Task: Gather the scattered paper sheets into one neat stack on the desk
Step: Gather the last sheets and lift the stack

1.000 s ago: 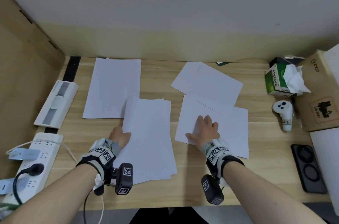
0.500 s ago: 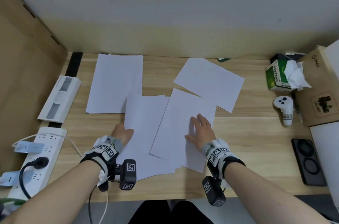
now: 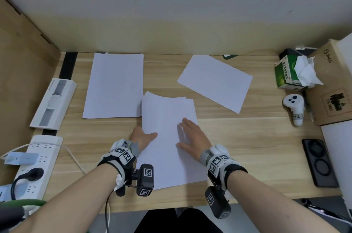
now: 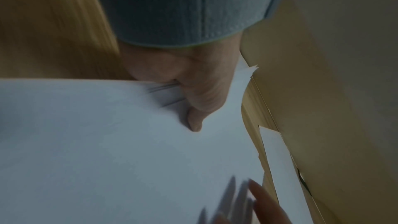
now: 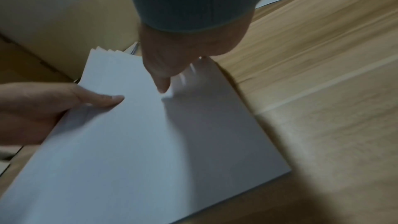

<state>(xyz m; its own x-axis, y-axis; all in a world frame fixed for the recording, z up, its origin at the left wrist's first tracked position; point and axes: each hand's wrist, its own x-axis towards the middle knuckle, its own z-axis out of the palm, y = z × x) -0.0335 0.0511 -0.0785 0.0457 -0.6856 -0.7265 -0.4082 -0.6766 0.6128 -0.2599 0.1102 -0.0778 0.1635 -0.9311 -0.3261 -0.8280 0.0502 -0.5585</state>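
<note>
A loose stack of white sheets [image 3: 167, 149] lies at the desk's front centre, its far corners slightly fanned. My left hand [image 3: 144, 136] pinches the stack's left edge, thumb [image 4: 194, 108] on top and fingers hidden beneath. My right hand [image 3: 191, 134] lies flat on the top sheet, fingers spread and straight. In the right wrist view the right hand's fingers [image 5: 163, 81] press the paper stack [image 5: 150, 142] opposite the left thumb [image 5: 101, 99]. A separate pile of sheets [image 3: 114, 86] lies at the back left. A single angled sheet [image 3: 215, 82] lies at the back right.
A white power strip [image 3: 38, 160] and a white device [image 3: 54, 103] line the left edge. At the right stand a green tissue box [image 3: 285, 74], a white controller [image 3: 294, 107], a cardboard box [image 3: 331, 84] and a black case [image 3: 318, 162]. Walls close the back and left.
My right hand slid a sheet leftward from the desk's right-centre onto the stack that my left hand holds. The sheet now lies squarely on top.
</note>
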